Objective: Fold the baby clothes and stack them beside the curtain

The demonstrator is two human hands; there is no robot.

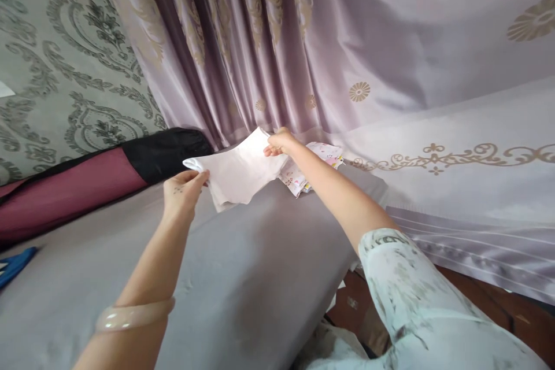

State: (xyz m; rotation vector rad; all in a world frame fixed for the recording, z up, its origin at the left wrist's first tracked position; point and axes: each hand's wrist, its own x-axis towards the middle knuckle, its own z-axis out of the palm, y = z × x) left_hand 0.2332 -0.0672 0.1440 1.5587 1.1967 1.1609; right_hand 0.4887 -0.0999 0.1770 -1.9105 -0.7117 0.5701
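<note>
A pale pinkish-white folded cloth [243, 170] is held up between my two hands, over the far part of a grey-covered surface. My left hand [184, 188] pinches its left corner between thumb and fingers. At the opposite upper corner, my right hand [280, 143] is closed on the cloth. Behind my right forearm lies a small stack of floral-printed cloth [299, 173], white with pink and yellow; the forearm hides part of it. What kind of garment or fabric the pale cloth is, I cannot tell.
The grey-covered surface [208, 277] spreads below my arms. A long maroon and black bag [87, 185] lies along its back left, against patterned wallpaper. Lilac curtains [269, 58] hang behind and to the right. Something blue [17, 266] sits at the left edge. Brown flooring [355, 300] shows at lower right.
</note>
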